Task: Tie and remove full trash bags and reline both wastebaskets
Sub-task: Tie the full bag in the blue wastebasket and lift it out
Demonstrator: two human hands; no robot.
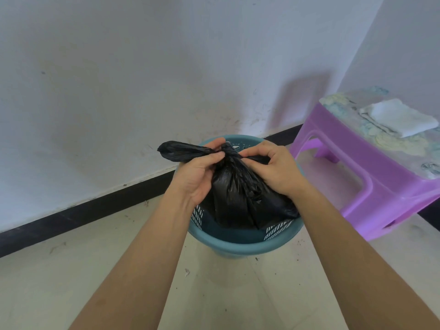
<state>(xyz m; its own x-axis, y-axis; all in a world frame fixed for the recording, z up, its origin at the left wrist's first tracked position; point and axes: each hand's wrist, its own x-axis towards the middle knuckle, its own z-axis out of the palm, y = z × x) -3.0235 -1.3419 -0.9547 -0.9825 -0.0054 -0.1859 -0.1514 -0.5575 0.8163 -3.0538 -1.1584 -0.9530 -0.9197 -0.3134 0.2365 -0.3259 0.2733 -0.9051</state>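
A black trash bag (240, 198) stands inside a teal slotted wastebasket (245, 245) on the floor by the wall. Its top is gathered into a knot at the height of the rim's far side. My left hand (198, 171) grips the bag's left tail, which sticks out to the left of the knot. My right hand (271, 166) pinches the other tail just right of the knot. Both hands meet over the basket. The lower part of the bag is hidden inside the basket.
A purple plastic stool (371, 177) stands close to the right of the basket, with a folded white cloth (400, 117) on its top. A white wall with a black baseboard (95, 210) runs behind. The pale tiled floor (226, 294) carries small bits of debris.
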